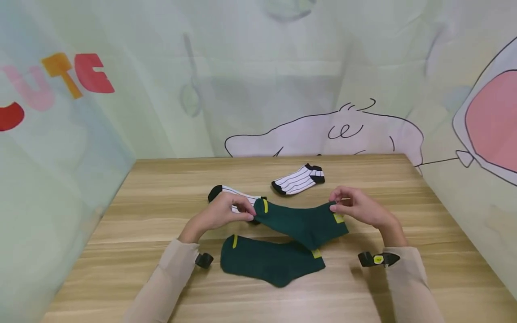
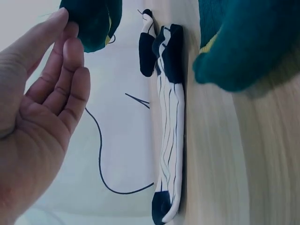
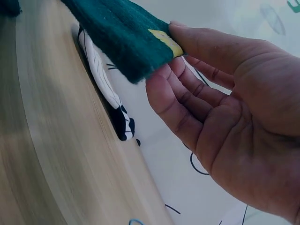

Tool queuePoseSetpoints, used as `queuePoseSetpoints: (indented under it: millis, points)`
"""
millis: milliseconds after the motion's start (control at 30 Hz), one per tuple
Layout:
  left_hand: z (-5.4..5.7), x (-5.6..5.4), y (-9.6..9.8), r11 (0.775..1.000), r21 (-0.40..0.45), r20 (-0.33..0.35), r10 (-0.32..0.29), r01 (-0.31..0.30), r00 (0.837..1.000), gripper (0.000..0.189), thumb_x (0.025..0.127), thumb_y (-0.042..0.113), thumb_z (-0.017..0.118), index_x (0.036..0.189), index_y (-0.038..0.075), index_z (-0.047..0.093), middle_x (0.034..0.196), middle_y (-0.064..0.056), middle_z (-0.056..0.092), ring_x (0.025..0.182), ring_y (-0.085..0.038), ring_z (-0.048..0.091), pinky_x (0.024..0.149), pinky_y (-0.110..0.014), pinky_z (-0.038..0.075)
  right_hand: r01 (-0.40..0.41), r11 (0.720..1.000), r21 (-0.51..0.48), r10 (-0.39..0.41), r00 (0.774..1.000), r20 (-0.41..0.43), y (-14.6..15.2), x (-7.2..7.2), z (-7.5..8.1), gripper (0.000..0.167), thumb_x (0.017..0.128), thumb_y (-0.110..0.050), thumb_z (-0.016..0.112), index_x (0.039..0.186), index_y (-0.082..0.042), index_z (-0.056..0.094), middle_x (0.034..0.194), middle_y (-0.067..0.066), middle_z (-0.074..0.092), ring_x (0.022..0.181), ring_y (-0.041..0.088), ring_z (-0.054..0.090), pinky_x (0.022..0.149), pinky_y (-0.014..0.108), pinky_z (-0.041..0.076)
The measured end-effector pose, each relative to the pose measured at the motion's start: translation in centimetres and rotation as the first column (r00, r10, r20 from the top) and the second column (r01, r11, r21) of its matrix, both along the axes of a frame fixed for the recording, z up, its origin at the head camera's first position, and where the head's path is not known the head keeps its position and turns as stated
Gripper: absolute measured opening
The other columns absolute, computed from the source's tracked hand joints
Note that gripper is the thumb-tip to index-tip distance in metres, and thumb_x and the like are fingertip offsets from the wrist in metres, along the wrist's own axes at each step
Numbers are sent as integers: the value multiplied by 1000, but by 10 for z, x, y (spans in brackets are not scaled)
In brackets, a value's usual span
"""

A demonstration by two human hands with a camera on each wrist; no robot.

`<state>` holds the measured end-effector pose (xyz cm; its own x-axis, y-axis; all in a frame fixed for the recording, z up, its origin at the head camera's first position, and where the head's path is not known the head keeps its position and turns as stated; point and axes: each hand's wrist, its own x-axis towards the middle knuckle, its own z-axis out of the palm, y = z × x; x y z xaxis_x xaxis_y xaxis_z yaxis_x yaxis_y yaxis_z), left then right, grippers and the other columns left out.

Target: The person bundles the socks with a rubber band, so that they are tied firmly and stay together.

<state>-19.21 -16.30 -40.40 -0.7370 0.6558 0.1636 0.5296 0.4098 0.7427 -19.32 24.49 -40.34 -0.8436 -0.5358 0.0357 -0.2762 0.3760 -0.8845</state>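
A dark green sock (image 1: pixel 299 222) with yellow marks hangs stretched between both hands above the table. My left hand (image 1: pixel 228 208) pinches its toe end between thumb and fingertips. At the cuff, near a yellow patch (image 3: pixel 166 42), my right hand (image 1: pixel 359 207) pinches the other end. Below it a second green sock (image 1: pixel 266 262) lies flat on the table, partly covered by the raised one. Behind the left hand is a white striped sock (image 2: pixel 169 117) with black toe and heel, partly hidden in the head view.
Another white striped sock (image 1: pixel 298 180) with black ends lies farther back on the wooden table (image 1: pixel 161 175). Printed cloth walls (image 1: pixel 169 80) stand along the table's back and sides. Each wrist wears a small black camera band (image 1: pixel 204 260).
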Motion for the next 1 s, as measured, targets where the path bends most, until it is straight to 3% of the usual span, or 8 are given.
queuePoseSetpoints:
  millis: [167, 433, 733, 1000]
  points:
    - [3, 4, -7, 1000, 2, 35, -26, 26, 999, 4, 89, 16, 77, 93, 16, 77, 90, 9, 72, 84, -12, 63, 78, -37, 54, -26, 999, 18, 26, 1000, -2, -5, -2, 2, 15, 96, -8, 67, 106, -1, 59, 98, 16, 56, 84, 24, 61, 73, 31, 55]
    - [12, 16, -17, 996, 7, 112, -88, 88, 990, 5, 89, 13, 77, 94, 13, 75, 93, -4, 72, 82, -15, 65, 78, -38, 57, -93, 995, 31, 93, 996, 17, -14, -1, 5, 16, 94, -6, 69, 104, 0, 58, 94, 16, 57, 74, 22, 61, 66, 37, 56]
    - [17, 23, -28, 991, -33, 155, -126, 132, 980, 6, 88, 17, 79, 93, 14, 77, 89, 3, 73, 79, -15, 63, 75, -33, 55, -179, 983, 49, 176, 983, 61, -21, 2, 4, 18, 94, -7, 70, 105, 2, 58, 93, 15, 61, 70, 21, 62, 64, 37, 56]
    - [16, 28, -40, 974, -40, 169, -215, 224, 962, 3, 88, 14, 78, 91, 12, 78, 85, 7, 73, 76, -11, 62, 71, -28, 53, -238, 967, 93, 230, 969, 86, -34, 3, 1, 20, 94, -10, 70, 107, 0, 58, 95, 12, 61, 75, 23, 65, 68, 36, 57]
